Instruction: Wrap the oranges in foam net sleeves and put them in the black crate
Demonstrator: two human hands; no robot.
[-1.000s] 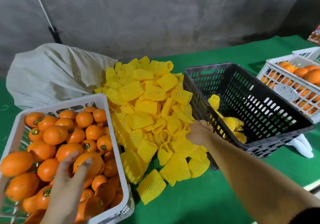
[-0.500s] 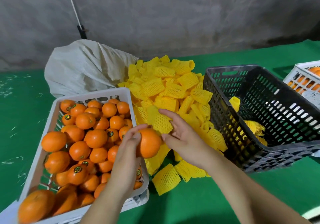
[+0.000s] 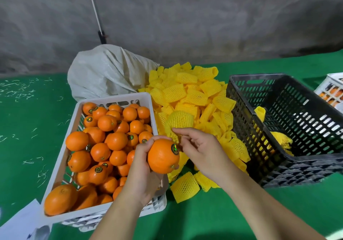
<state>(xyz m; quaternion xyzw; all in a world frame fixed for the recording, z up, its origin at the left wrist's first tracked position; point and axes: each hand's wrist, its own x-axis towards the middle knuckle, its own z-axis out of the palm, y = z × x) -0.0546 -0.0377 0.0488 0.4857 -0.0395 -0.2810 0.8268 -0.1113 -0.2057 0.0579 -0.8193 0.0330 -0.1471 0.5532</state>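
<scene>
Head view: left hand (image 3: 141, 173) grips a stickered orange (image 3: 163, 155) above the white crate's (image 3: 57, 162) right rim. Right hand (image 3: 202, 152), at 3 o'clock of the fruit, pinches a foam net sleeve (image 3: 178, 122) at the sleeve pile's (image 3: 191, 95) near edge. Black crate (image 3: 246, 113) sits further toward 3 o'clock, bare green tabletop (image 3: 213, 219) toward 6.
</scene>
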